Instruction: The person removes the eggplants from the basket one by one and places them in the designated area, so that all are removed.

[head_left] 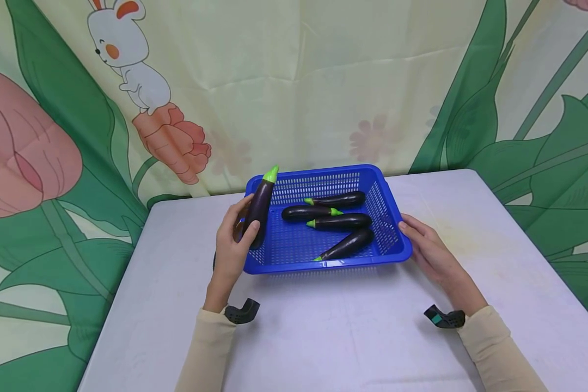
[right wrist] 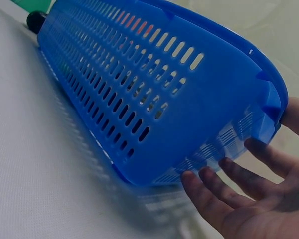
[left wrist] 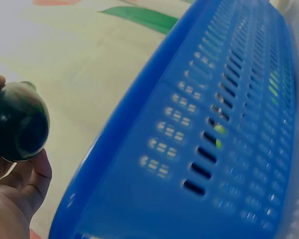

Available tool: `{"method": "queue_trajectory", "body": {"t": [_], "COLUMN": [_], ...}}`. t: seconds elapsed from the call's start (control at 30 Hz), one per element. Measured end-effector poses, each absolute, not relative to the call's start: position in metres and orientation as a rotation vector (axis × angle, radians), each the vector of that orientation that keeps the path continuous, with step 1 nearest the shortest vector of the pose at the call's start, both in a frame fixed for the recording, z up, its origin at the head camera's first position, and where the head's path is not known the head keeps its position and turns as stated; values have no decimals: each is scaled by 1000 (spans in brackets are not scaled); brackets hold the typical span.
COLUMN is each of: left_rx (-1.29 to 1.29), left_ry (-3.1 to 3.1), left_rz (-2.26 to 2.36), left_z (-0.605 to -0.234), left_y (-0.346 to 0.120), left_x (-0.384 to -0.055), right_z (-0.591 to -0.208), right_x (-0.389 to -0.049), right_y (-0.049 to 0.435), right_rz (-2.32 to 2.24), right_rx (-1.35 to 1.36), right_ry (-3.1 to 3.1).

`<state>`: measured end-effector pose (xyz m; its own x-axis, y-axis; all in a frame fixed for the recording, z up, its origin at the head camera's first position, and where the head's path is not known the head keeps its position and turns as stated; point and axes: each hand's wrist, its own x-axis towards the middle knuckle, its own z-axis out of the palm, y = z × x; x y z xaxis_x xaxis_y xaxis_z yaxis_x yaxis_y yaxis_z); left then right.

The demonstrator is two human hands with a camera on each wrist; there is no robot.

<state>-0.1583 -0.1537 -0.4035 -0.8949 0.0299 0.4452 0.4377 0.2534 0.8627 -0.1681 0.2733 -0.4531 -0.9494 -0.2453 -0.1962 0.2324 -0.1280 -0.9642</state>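
My left hand [head_left: 231,245] grips a dark purple eggplant [head_left: 261,209] with a bright green stem end, held tilted over the left rim of a blue plastic basket [head_left: 323,264]. In the left wrist view the rounded end of this eggplant [left wrist: 20,122] shows between thumb and fingers, beside the basket wall [left wrist: 139,199]. My right hand [head_left: 431,250] holds the basket's right side, thumb over the rim; in the right wrist view its fingers [right wrist: 249,179] touch the outer wall. Several eggplants [head_left: 343,220] lie inside the basket, toward its right half.
The basket is on a white-covered table [head_left: 323,337]. A dark rounded end [right wrist: 36,21] shows past the basket's far corner in the right wrist view. Behind the table hangs a printed curtain [head_left: 299,98] with flowers and a rabbit. Each wrist wears a black strap mount [head_left: 242,312].
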Motion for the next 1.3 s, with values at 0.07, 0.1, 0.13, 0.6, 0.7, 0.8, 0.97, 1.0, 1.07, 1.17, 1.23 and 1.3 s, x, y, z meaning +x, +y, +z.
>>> {"method": "queue_trajectory", "body": {"t": [0.07, 0.1, 0.13, 0.6, 0.7, 0.8, 0.97, 1.0, 1.07, 1.17, 1.23, 1.3], "left_rx": [-424, -417, -406, -173, -93, -35, 8, 18, 42, 91, 144, 204], "left_ry": [-2167, -2159, -2153, -2182, -2240, -2293, -2415, -2445, -2500, -2565, -2589, -2602], "left_rz": [-1710, -1723, -1728, -1684, -1684, -1697, -1709, -1703, -1685, -1655, -1643, -1636], "left_z": [-403, -403, -403, -410, -410, -411, -411, -410, -411, -412, -413, -415], "left_y": [-157, -159, -161, -204, -215, -225, -241, -244, -249, -255, -258, -262], "left_x": [-158, -158, -158, -164, -165, -165, -163, -163, -163, -163, -162, -162], "right_z": [-453, -453, -453, -455, -454, -454, -454, -454, -454, -454, -455, -455], "right_x": [-168, -168, -168, -167, -167, -168, -169, -169, -169, -169, -169, -169], "right_y": [273, 274, 274, 273, 274, 274, 274, 274, 274, 274, 274, 274], "right_rz": [-2144, -2141, -2139, -2121, -2130, -2125, -2121, -2125, -2130, -2135, -2135, -2135], "right_rx": [-15, -16, -18, -35, -27, -14, -9, -11, -12, -18, -19, -22], "right_ry": [1835, 1839, 1843, 1858, 1849, 1851, 1852, 1847, 1841, 1839, 1840, 1841]}}
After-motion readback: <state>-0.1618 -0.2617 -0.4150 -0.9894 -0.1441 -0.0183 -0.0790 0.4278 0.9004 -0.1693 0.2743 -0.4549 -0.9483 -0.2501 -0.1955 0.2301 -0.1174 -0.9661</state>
